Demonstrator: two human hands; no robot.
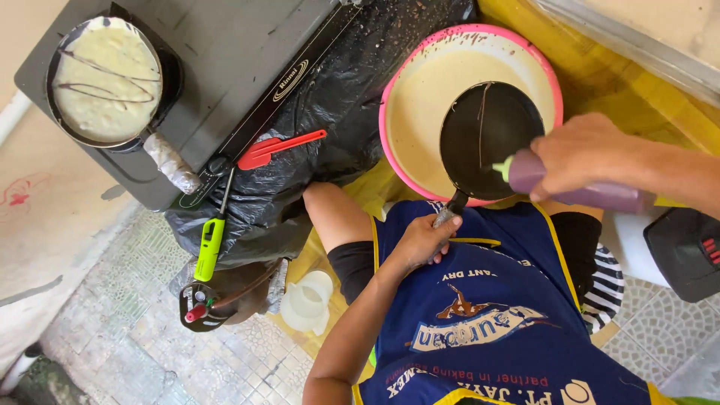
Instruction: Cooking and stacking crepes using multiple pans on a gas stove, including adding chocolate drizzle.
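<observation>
Here the small black pan (487, 131) hangs inside the pink basin's rim (390, 94).

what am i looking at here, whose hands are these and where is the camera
The one picture comes from a camera worn on a person's head, looking down at their own two bare hands. The left hand has its grip on the handle of a small black pan, held over a pink basin of pale batter. The right hand holds a purple squeeze bottle tipped at the pan. To the side, a second pan of batter with dark lines sits on a flat stove, near a red spatula and green lighter.
</observation>
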